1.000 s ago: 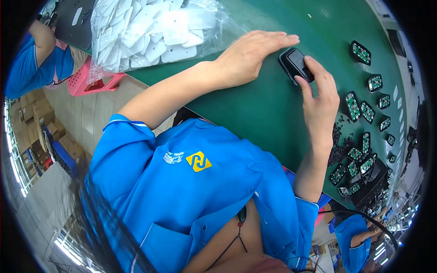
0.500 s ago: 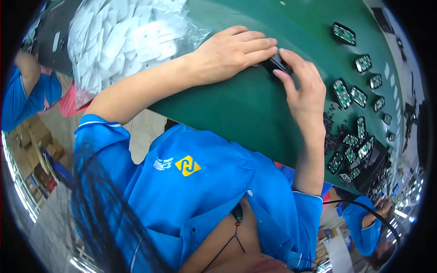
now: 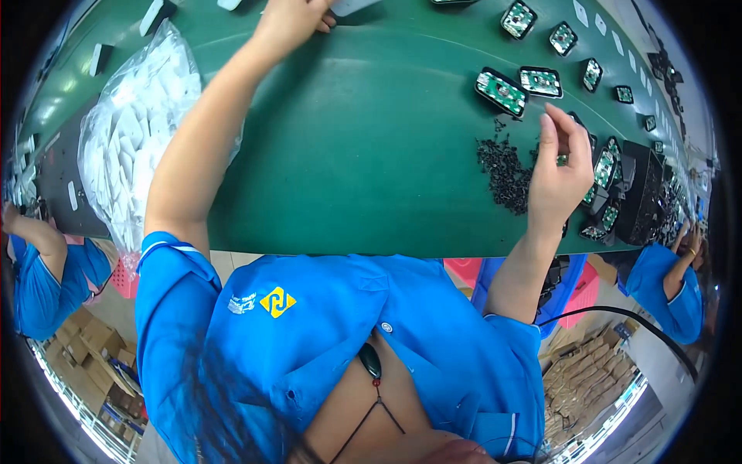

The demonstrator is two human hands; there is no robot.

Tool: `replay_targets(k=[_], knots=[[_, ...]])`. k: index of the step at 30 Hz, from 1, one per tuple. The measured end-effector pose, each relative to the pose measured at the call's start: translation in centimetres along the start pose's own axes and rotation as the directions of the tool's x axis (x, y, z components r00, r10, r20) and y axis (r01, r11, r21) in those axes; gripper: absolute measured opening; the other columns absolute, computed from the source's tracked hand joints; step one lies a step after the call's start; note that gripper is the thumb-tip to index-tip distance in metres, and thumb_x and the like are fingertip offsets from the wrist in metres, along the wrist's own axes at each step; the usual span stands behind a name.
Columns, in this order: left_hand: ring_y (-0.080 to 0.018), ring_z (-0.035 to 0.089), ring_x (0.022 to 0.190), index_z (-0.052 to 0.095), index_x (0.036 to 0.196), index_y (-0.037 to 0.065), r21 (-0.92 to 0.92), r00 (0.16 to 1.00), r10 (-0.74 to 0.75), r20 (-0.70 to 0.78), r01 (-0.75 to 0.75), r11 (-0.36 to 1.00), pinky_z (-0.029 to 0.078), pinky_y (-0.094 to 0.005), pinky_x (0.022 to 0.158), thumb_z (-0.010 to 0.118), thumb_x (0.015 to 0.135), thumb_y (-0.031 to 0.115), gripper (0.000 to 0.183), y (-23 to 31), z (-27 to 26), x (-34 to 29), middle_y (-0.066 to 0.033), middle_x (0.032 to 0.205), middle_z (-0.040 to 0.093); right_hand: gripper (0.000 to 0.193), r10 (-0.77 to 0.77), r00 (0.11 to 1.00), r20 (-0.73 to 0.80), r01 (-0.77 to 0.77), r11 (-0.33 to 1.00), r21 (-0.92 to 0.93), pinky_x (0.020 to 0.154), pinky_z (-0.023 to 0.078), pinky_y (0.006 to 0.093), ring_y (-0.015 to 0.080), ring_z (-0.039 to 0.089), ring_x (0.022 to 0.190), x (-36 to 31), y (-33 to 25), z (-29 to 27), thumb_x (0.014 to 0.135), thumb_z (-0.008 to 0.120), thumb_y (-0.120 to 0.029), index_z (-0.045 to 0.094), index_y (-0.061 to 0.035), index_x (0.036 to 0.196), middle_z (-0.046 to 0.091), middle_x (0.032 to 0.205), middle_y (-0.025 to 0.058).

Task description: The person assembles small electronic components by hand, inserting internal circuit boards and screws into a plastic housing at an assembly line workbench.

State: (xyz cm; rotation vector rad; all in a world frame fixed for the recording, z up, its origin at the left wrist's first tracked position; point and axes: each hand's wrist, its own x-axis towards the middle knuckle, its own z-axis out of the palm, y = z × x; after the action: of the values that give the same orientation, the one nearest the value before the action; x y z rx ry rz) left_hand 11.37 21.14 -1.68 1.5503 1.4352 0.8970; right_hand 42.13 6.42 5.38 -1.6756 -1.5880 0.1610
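My left hand (image 3: 296, 25) is at the far edge of the view, its curled fingers against a pale flat-topped piece (image 3: 357, 7). The upper part of that hand and piece is cut off. My right hand (image 3: 563, 172) hovers at the right, fingers loosely bent and apart, with no object visibly held. Beneath and beside it are black housings with green circuit boards, partly hidden by the fingers. Just beyond lie two more such housings, a larger one (image 3: 502, 92) and a smaller one (image 3: 540, 81). A heap of small black parts (image 3: 506, 174) lies left of my right wrist.
A clear plastic bag of white flat covers (image 3: 143, 131) rests on the left of the green table (image 3: 363, 155). Pale-topped black pieces (image 3: 99, 59) stand at the far left. A black box (image 3: 638, 193) is at the right. Co-workers in blue (image 3: 666, 282) sit on both sides.
My hands have parted from the black piece they held together. The left has moved far forward and left; the right has shifted over to the circuit-board housings. My view has turned and shifted.
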Motion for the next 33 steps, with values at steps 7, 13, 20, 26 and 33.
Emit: replay_targets(k=[7, 13, 20, 26, 33], knots=[[-0.0111, 0.057, 0.052, 0.059, 0.108, -0.005, -0.025, 0.971, -0.217, 0.099, 0.221, 0.975, 0.046, -0.024, 0.046, 0.052, 0.096, 0.02, 0.029, -0.2, -0.4, 3.6, -0.0086, 0.07, 0.065, 0.016, -0.004, 0.984, 0.179, 0.049, 0.968, -0.248, 0.08, 0.047, 0.0362, 0.0268, 0.058, 0.091, -0.8, 7.2, 0.8, 0.082, 0.067, -0.011, 0.068, -0.0065, 0.098, 0.063, 0.094, 0.0092], [-0.0092, 0.053, 0.051, 0.053, 0.113, -0.007, 0.126, 0.985, -0.174, -0.018, 0.175, 0.977, 0.04, -0.0234, 0.042, 0.056, 0.094, 0.02, 0.033, -0.1, -0.7, 2.6, -0.0068, 0.069, 0.061, 0.008, 0.044, 0.977, 0.208, 0.005, 0.974, -0.227, 0.077, 0.046, 0.0401, 0.0306, 0.056, 0.09, -0.6, 7.3, 2.4, 0.08, 0.068, -0.007, 0.062, -0.0034, 0.085, 0.057, 0.089, 0.0106], [-0.0135, 0.06, 0.069, 0.06, 0.115, 0.003, 0.411, 0.933, 0.339, -0.117, -0.266, 0.872, 0.049, -0.0282, 0.063, 0.063, 0.091, 0.018, 0.029, 4.8, -0.2, -7.5, -0.0094, 0.077, 0.062, 0.011, 0.244, 0.963, 0.114, -0.254, 0.964, 0.079, 0.066, 0.048, 0.0268, 0.0145, 0.06, 0.072, -2.8, 3.6, 0.5, 0.091, 0.06, -0.007, 0.063, -0.0015, 0.099, 0.064, 0.083, 0.0066], [-0.0254, 0.062, 0.075, 0.06, 0.111, 0.01, 0.172, 0.772, 0.636, 0.016, -0.628, 0.759, 0.053, -0.035, 0.059, 0.073, 0.077, 0.017, 0.037, 6.1, 3.2, -18.3, -0.0082, 0.088, 0.059, 0.038, -0.002, 0.766, 0.643, -0.539, 0.542, 0.644, 0.058, 0.044, 0.0198, 0.0099, 0.056, 0.066, -5.2, -6.0, 1.7, 0.09, 0.06, 0.001, 0.043, 0.0022, 0.124, 0.059, 0.077, 0.0066], [-0.0256, 0.061, 0.072, 0.062, 0.097, 0.003, 0.075, 0.855, 0.504, -0.123, -0.498, 0.864, 0.05, -0.035, 0.058, 0.066, 0.08, 0.003, 0.017, 4.7, 1.2, -22.2, -0.0086, 0.083, 0.055, 0.019, -0.105, 0.603, 0.791, -0.663, 0.486, 0.57, 0.057, 0.044, 0.0186, 0.0098, 0.057, 0.066, -5.8, -9.5, 5.8, 0.09, 0.062, -0.003, 0.049, -0.001, 0.105, 0.06, 0.078, 0.005]])
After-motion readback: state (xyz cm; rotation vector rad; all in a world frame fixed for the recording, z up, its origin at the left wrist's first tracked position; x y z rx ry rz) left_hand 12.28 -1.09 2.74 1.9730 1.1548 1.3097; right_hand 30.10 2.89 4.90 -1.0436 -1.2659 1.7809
